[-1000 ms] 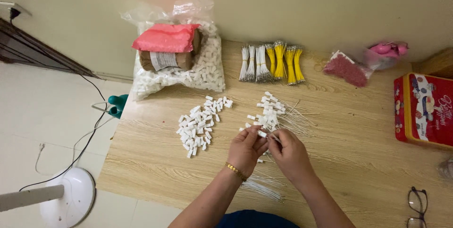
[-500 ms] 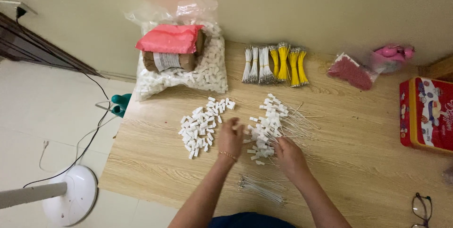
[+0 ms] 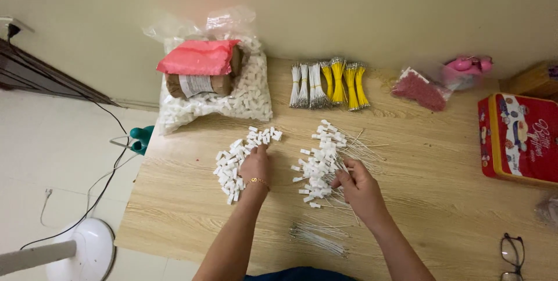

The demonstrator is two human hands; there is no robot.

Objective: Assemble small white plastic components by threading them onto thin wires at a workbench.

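Nearest us, a thin bundle of bare white wires lies across the pale wood-grain table, its long axis running left to right, just short of our right forearm. A pair of dark-framed glasses sits at the table's near right corner.

Our left hand, with a gold bracelet at the wrist, rests on the right edge of the loose pile of small white plastic connector housings; the fingertips curl down into the pieces, though we cannot tell whether one is pinched. The pile lies mostly to the left of and beyond that hand.

Our right hand sits at the near right edge of the heap of white housings with thin wire tails, fingers drawn together on one of them. The tails fan out to the right and away.

Further right stands a red rectangular tin with a pictured lid. Along the wall lie white and yellow bundled wires, a small clear bag of dark red bits, a pink object in plastic, and a large clear bag of white housings topped by a brown parcel with a white label under a pink-red wrapper.
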